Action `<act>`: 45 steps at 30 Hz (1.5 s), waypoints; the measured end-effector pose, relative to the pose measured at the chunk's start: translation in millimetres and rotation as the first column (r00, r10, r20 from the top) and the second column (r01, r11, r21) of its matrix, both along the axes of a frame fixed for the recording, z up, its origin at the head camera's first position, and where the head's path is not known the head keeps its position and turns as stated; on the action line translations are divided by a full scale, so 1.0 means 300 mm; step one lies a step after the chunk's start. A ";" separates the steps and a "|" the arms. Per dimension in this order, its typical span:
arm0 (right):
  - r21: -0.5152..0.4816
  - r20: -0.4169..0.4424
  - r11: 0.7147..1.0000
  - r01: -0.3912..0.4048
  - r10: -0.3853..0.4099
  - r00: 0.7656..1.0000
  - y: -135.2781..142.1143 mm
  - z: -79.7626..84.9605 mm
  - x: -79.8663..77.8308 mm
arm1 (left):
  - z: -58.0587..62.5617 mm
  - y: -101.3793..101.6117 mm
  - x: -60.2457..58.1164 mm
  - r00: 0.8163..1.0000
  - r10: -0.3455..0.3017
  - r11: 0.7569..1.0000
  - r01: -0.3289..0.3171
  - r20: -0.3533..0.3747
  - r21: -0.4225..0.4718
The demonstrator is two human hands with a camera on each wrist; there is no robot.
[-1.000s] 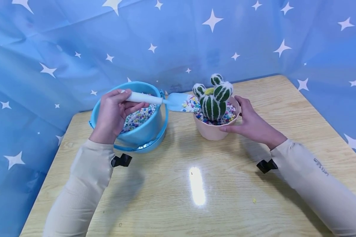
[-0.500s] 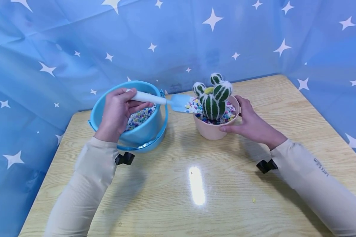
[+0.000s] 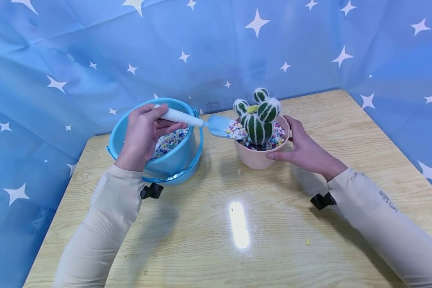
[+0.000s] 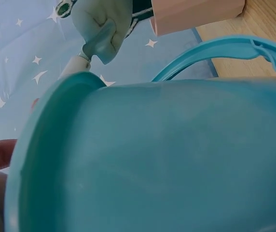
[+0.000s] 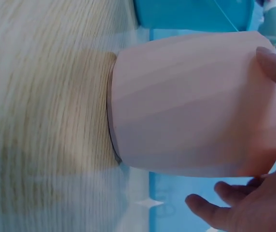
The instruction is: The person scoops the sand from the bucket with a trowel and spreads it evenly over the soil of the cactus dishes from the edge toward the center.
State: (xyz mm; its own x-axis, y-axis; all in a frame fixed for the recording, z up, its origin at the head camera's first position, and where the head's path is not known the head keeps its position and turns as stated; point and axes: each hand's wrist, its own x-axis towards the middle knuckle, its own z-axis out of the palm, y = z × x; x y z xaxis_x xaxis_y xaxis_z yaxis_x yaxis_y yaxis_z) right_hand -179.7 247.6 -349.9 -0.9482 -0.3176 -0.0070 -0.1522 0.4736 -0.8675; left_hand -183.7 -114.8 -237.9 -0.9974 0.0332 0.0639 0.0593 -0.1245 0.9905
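Note:
My left hand [image 3: 138,134] is above the bucket and grips the white handle of a small trowel [image 3: 181,117]. The trowel's light blue blade points right, its tip at the left rim of a pale pink flowerpot [image 3: 253,158]. Small multicoloured pebbles [image 3: 235,130] lie on the blade. In the pot a green and white cactus [image 3: 258,129] stands upright among similar pebbles. My right hand [image 3: 306,150] holds the pot from the right, thumb on its near side. In the right wrist view the thumb [image 5: 275,67] touches the pot wall; some fingers show below it.
A blue bucket [image 3: 181,154] partly filled with pebbles stands left on the wooden table [image 3: 273,224], its handle hanging down. A small pale speck [image 3: 239,171] shows just in front of the pot. Behind hangs a blue star-patterned cloth [image 3: 216,52].
My left hand has moved slightly right with the trowel, whose blade now tilts lower at the pot's rim. A pale speck has appeared in front of the pot. My right hand stays put.

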 end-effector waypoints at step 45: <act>-0.007 -0.004 1.000 0.001 -0.002 1.000 -0.005 0.003 -0.001 | 0.076 0.083 0.011 0.994 -0.094 0.996 0.094 -0.055 -0.011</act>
State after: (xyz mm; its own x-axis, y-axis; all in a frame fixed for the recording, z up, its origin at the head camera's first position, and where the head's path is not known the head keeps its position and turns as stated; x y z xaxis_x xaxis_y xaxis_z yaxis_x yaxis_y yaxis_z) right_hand -179.9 246.1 -349.0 -0.9487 -0.3162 -0.0009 -0.1552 0.4681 -0.8699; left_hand -180.4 -89.9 -214.9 -0.9847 0.1275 0.1185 0.1027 -0.1239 0.9870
